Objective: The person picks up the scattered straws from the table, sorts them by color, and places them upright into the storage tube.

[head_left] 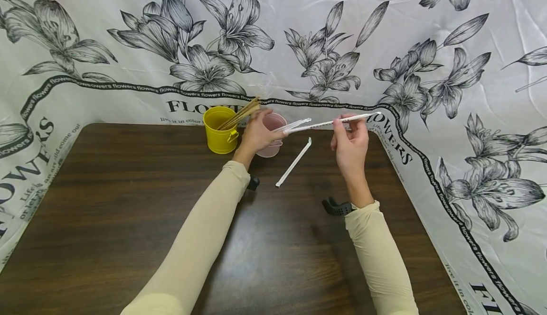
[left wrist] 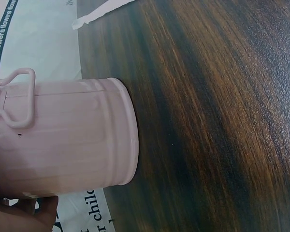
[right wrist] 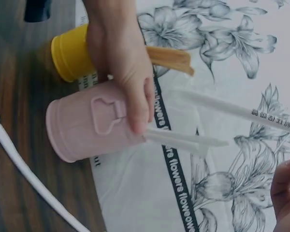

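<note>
My left hand grips the pink bucket near its rim, with the thumb along the near side. White paper-wrapped straws stick out of this bucket, leaning right. Between thumb and fingers, my right hand pinches another wrapped straw with dark print on its paper. That straw is held nearly level, and its left end reaches over the bucket's mouth in the head view. A further wrapped straw lies slantwise on the table, between the two forearms.
Just left of the pink bucket stands a yellow bucket holding thin wooden sticks. The dark wooden table meets a white flower-printed cloth at its back and sides. A black wrist mount sits at the right wrist.
</note>
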`<state>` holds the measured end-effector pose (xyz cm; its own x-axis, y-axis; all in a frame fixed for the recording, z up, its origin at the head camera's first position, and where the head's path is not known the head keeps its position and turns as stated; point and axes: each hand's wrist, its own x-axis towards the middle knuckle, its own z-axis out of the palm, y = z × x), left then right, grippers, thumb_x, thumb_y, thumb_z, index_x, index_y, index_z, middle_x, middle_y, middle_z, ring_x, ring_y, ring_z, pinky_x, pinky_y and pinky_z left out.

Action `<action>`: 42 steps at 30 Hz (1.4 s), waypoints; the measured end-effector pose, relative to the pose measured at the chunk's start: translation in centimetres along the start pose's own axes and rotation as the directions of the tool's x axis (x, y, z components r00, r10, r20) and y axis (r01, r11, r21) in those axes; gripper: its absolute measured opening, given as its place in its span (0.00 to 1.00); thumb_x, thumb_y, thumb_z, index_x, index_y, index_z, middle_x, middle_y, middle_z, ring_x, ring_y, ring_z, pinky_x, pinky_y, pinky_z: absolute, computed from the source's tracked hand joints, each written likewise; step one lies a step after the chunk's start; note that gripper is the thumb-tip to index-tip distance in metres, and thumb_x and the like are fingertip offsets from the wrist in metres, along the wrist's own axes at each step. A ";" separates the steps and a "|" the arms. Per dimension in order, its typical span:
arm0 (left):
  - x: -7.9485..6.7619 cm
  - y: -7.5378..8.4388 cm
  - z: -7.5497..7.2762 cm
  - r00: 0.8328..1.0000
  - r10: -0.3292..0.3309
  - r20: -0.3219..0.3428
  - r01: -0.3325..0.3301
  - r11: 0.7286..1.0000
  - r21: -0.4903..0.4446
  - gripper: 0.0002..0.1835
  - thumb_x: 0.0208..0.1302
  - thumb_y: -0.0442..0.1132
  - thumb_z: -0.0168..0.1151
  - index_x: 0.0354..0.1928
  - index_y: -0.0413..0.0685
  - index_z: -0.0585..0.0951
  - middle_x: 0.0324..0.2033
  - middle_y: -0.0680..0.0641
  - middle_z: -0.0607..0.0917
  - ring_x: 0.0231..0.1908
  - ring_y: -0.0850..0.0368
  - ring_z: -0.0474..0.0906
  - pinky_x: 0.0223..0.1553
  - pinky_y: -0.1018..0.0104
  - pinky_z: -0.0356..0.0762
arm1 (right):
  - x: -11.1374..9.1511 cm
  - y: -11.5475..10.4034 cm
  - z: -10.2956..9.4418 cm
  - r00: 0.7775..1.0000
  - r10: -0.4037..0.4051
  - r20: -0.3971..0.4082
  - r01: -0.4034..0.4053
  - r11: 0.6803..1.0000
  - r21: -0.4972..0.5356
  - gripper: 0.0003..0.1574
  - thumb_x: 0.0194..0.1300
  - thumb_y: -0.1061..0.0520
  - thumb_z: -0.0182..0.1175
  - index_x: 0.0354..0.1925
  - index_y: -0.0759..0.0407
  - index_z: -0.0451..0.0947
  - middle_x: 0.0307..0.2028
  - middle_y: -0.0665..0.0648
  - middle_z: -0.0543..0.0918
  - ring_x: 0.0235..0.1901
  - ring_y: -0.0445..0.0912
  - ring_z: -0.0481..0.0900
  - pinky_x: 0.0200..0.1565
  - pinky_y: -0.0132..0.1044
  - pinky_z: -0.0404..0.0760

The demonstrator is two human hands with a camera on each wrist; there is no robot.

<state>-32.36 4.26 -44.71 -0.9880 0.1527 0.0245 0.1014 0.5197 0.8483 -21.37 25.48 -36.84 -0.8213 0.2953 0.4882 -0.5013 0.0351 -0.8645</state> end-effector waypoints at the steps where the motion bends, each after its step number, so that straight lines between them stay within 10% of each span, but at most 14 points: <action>1: 0.0 0.0 -0.1 1.000 -0.001 -0.002 0.001 1.000 -0.002 0.53 0.46 0.63 0.80 0.75 0.61 0.66 0.76 0.44 0.61 0.72 0.36 0.65 0.70 0.40 0.66 | 0.4 0.0 0.2 1.000 -0.001 0.001 0.001 1.000 0.001 0.09 0.72 0.63 0.60 0.45 0.50 0.73 0.40 0.52 0.81 0.12 0.37 0.67 0.17 0.27 0.69; 13: -0.4 0.4 -0.4 1.000 -0.005 -0.001 0.005 1.000 -0.009 0.53 0.46 0.62 0.80 0.74 0.60 0.66 0.76 0.43 0.62 0.70 0.37 0.67 0.69 0.40 0.68 | 5.3 1.8 3.2 0.985 0.153 0.077 -0.125 0.949 -0.290 0.17 0.70 0.59 0.63 0.54 0.62 0.75 0.41 0.45 0.80 0.37 0.34 0.83 0.42 0.24 0.81; 21: -0.4 0.5 -0.5 1.000 0.000 -0.002 0.000 1.000 0.003 0.54 0.46 0.63 0.80 0.75 0.60 0.66 0.76 0.43 0.62 0.70 0.37 0.68 0.69 0.40 0.68 | 5.6 3.8 4.6 0.966 0.221 0.134 -0.138 0.879 -0.456 0.18 0.68 0.56 0.65 0.54 0.61 0.77 0.38 0.48 0.85 0.36 0.40 0.80 0.36 0.28 0.75; 42: -0.1 0.0 -0.1 1.000 0.007 -0.004 -0.007 1.000 -0.016 0.53 0.46 0.62 0.80 0.74 0.60 0.67 0.76 0.43 0.62 0.70 0.38 0.67 0.69 0.41 0.69 | 4.6 4.3 4.3 0.950 0.268 0.157 -0.175 0.879 -0.444 0.31 0.70 0.51 0.63 0.66 0.59 0.69 0.57 0.58 0.82 0.44 0.46 0.83 0.40 0.29 0.76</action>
<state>-32.23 4.13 -44.64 -0.9876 0.1534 0.0326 0.1067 0.5047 0.8567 -28.48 22.85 -37.82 -0.9578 0.1403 0.2507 -0.1761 0.4028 -0.8982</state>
